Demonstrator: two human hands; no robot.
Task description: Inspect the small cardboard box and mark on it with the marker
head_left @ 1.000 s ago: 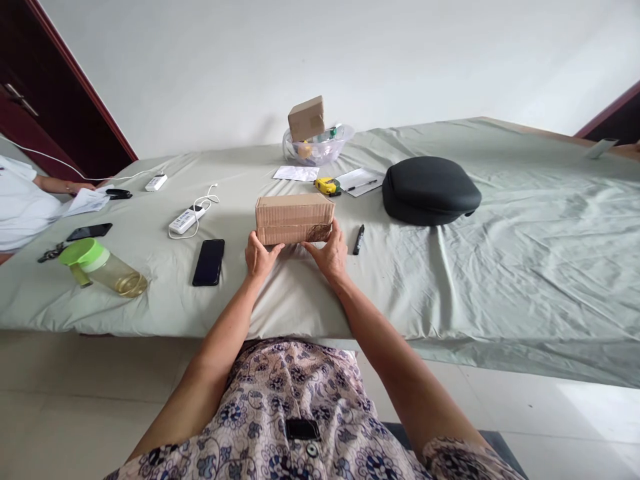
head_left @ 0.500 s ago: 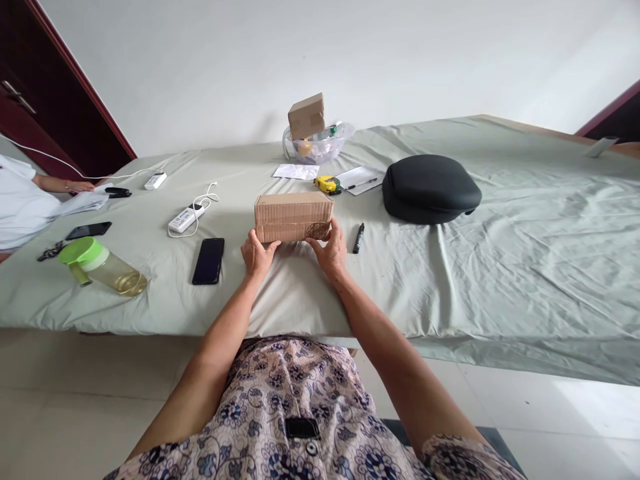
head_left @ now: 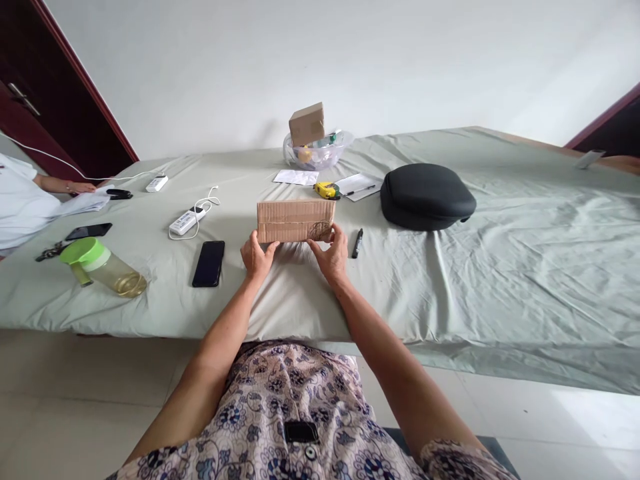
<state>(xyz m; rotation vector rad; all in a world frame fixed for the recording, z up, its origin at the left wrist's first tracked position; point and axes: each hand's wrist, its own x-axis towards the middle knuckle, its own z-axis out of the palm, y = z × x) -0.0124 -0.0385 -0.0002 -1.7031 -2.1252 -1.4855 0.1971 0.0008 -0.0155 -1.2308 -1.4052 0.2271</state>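
A brown cardboard box [head_left: 295, 220] stands on the grey-green sheet of the table [head_left: 500, 240], straight in front of me. My left hand [head_left: 257, 257] grips its lower left corner with thumb and fingers. My right hand [head_left: 333, 257] holds the lower right corner the same way. The box is tipped a little, its front face turned toward me. A black marker [head_left: 357, 243] lies just right of my right hand, and a black phone [head_left: 209, 263] lies left of my left hand.
A black oval case [head_left: 427, 195] sits to the right. Behind the box are a yellow tape measure [head_left: 326, 190], papers with a pen [head_left: 358, 185] and a clear bowl [head_left: 316, 151] bearing a small box. A green-lidded bottle [head_left: 103, 266], power strip [head_left: 186, 220] and another person's arm [head_left: 60, 186] are left.
The box has tipped so its top face shows less and its front faces me more. Both hands have kept their grip on its lower corners.
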